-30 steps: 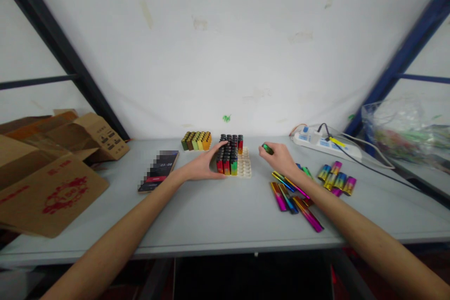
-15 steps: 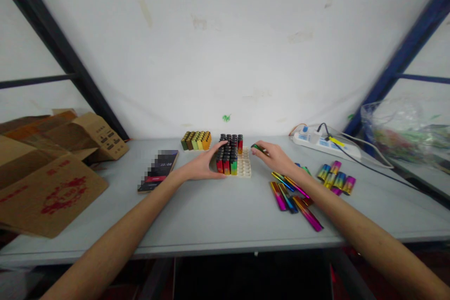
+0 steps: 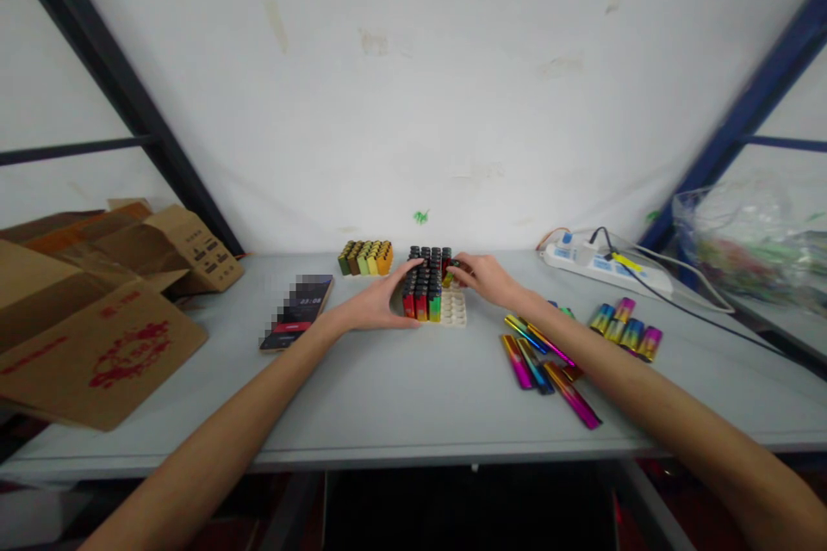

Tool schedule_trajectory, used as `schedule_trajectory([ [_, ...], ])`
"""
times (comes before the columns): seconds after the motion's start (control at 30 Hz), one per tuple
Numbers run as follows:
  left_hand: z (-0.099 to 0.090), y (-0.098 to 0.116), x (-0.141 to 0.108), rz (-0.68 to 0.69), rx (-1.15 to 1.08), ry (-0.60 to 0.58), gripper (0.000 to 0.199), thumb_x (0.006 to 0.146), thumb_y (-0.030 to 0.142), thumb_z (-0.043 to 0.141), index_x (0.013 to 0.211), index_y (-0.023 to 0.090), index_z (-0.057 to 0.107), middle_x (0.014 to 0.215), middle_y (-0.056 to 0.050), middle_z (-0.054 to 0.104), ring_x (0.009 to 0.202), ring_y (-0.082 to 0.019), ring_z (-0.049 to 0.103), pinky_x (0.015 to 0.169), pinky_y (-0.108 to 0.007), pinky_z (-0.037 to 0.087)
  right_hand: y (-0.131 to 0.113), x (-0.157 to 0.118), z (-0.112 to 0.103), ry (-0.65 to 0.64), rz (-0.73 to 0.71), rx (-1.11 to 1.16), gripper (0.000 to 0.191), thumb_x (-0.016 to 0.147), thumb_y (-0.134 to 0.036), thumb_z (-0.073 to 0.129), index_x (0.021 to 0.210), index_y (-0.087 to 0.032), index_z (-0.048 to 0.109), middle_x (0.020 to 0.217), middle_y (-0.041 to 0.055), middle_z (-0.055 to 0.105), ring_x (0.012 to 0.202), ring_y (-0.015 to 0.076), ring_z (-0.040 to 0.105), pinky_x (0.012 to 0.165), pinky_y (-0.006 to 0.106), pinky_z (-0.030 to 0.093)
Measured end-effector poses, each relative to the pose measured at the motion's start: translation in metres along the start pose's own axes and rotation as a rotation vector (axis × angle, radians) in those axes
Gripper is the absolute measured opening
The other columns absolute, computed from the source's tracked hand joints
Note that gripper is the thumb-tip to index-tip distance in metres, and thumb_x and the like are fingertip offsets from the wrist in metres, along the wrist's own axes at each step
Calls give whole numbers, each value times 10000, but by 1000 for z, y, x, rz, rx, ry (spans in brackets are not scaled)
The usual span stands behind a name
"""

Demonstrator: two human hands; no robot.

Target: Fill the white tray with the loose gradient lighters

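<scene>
A white tray (image 3: 456, 310) with round holes stands on the table, its left part filled with upright black-topped lighters (image 3: 422, 303) in red and green. My left hand (image 3: 373, 305) clasps the left side of this block, thumb at the front and fingers at the back. On the other side, my right hand (image 3: 486, 277) pinches a dark green-yellow lighter (image 3: 448, 278) at the tray's back right, beside the rear row. Its lower end is small and blurred, so I cannot tell whether it sits in a hole.
Gold-topped lighters (image 3: 365, 258) stand in a block behind left. Shiny multicoloured pieces (image 3: 572, 394) lie loose under my right forearm, and shorter ones (image 3: 625, 329) farther right. A phone (image 3: 302, 312), cardboard boxes (image 3: 122, 344), a power strip (image 3: 607, 267) and a plastic bag (image 3: 743, 241) surround them.
My right hand has moved left with the lighter, from beside the tray to its back right. My left hand keeps its place on the block; the view has shifted slightly.
</scene>
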State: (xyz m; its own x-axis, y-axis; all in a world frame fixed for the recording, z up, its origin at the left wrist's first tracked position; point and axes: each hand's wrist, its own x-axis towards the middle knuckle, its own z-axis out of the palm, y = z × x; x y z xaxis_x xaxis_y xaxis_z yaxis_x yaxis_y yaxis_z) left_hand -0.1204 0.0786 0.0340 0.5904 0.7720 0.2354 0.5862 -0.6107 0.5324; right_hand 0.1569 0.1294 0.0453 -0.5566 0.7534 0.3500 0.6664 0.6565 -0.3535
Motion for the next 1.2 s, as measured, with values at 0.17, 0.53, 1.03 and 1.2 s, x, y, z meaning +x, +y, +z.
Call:
schedule_trajectory([
  [0.17, 0, 0, 0, -2, -3, 1, 1106, 756, 548, 805, 1624, 299, 167, 1655, -96, 359, 1481, -330, 417, 1231, -467, 341, 2, 13, -8, -127, -90, -86, 240, 1055, -291, 525, 1038, -126, 698, 922, 110, 771, 797, 186, 702, 726, 244, 449],
  [0.53, 2, -6, 0, -7, 48, -3, 1119, 771, 562, 793, 1630, 293, 129, 1674, -94, 323, 1500, -322, 392, 1241, -439, 327, -2, 17, 3, -361, 7, -355, 347, 1040, -411, 540, 993, -145, 758, 925, 141, 782, 797, 217, 728, 676, 254, 455],
  [1.03, 1, -6, 0, 4, 5, -5, 1130, 764, 536, 816, 1633, 291, 137, 1683, -90, 299, 1503, -311, 387, 1257, -427, 292, 47, -63, -81, -605, 301, -191, 493, 834, -603, 685, 1046, -163, 751, 986, 108, 781, 844, 250, 713, 697, 299, 481],
  [1.2, 2, -6, -1, 3, -2, -4, 1126, 765, 539, 814, 1633, 274, 147, 1653, -108, 356, 1477, -323, 425, 1233, -436, 334, 33, -71, -94, -770, 383, -164, 608, 715, -732, 702, 941, -172, 771, 928, 107, 779, 848, 278, 710, 685, 316, 470],
])
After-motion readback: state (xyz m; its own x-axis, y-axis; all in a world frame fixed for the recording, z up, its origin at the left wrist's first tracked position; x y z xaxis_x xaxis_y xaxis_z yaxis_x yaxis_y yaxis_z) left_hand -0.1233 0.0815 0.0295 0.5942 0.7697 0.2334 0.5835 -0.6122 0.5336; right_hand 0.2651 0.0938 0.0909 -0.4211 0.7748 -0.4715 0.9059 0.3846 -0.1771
